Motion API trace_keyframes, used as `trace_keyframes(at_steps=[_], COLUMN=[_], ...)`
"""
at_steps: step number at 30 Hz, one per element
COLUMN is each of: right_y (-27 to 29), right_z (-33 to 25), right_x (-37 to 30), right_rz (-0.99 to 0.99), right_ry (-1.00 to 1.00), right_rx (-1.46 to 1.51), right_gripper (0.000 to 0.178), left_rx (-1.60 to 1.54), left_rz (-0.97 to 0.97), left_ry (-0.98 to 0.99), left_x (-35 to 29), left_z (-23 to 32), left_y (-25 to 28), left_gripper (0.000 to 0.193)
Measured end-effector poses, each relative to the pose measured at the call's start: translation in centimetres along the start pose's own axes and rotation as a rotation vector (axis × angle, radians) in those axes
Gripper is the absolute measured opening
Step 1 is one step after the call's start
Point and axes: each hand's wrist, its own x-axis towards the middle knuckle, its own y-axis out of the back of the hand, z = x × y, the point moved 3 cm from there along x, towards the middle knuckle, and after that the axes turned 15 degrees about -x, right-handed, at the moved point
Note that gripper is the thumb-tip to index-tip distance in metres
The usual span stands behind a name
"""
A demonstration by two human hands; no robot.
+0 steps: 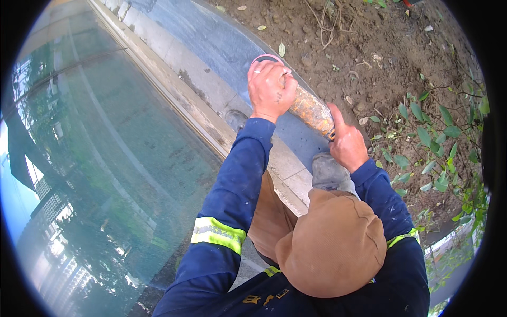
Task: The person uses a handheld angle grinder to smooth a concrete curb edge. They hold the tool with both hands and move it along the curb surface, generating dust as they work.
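An angle grinder [312, 112] with a worn, orange-stained grey body slants across a blue-grey stone strip [232, 47]. My left hand [270, 91] is closed around its front end, and a pinkish round rim [266, 56] shows just beyond my fingers. Around the rear end of the body, my right hand [348, 138] is wrapped, with the thumb lying along it. The grinder's underside and the spot where it meets the stone are hidden by my left hand.
A large reflective glass pane [121, 158] fills the left side, edged by a pale ledge [211, 127]. Bare soil [369, 68] with twigs borders the strip on the right, with leafy plants [433, 137] close to my right arm. My grey shoe [330, 171] and bent brown-clad knee [332, 243] are below the grinder.
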Motion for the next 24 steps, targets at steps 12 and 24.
trace_keyframes(at_steps=[12,24], right_y=[0.1,0.3], right_z=[0.5,0.3], right_x=[-0.3,-1.5], right_rz=[0.049,0.001], right_ry=[0.013,0.013], right_rx=[0.015,0.001], right_gripper=[0.086,0.087], left_rx=[-0.028,-0.061], left_rz=[0.000,-0.001], left_ry=[-0.024,0.026], left_x=[0.3,-1.3], left_z=[0.4,1.2], left_y=[-0.5,-0.2], left_gripper=[0.004,0.005])
